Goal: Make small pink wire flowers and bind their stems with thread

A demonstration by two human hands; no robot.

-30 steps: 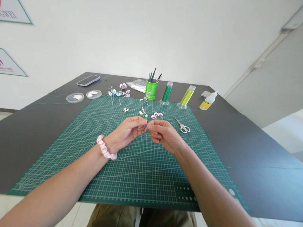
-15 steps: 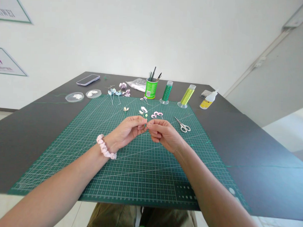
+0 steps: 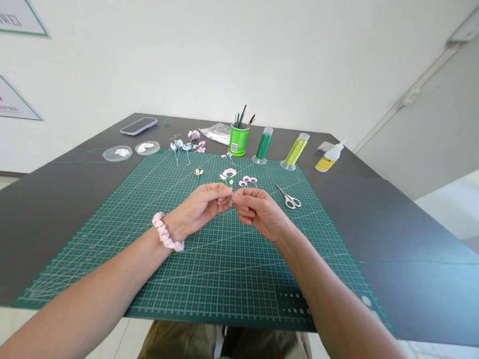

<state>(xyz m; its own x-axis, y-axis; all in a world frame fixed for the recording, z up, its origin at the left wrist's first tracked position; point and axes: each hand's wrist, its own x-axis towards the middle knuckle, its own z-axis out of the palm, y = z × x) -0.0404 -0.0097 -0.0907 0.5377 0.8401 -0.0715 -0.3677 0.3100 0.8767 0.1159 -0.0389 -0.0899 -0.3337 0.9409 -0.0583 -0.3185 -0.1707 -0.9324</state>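
My left hand (image 3: 207, 202), with a pink scrunchie (image 3: 167, 233) at its wrist, pinches a small flower sprig (image 3: 229, 173) by its thin stem. The sprig has pale pink looped petals and a small green leaf. Thumb and fingertips of my right hand (image 3: 258, 209) are closed on the same stem, touching the left fingertips; the stem's lower part is hidden by the fingers. Beyond the hands lie pink looped petals (image 3: 248, 180) and a cream petal piece (image 3: 199, 172) on the green cutting mat (image 3: 220, 278).
White-handled scissors (image 3: 291, 200) lie on the mat. Behind stand a green can (image 3: 237, 142) of tools, a green thread spool (image 3: 263, 147), a yellow-green spool (image 3: 296, 151) and a glue bottle (image 3: 330, 157). Finished-looking blue flowers (image 3: 179, 146), two dishes (image 3: 118, 153) and a phone (image 3: 139, 126) are left.
The sprig's top has turned between my fingers: its upper petal showed narrow and white before and now shows as a wider pink loop. Both hands stay in nearly the same place.
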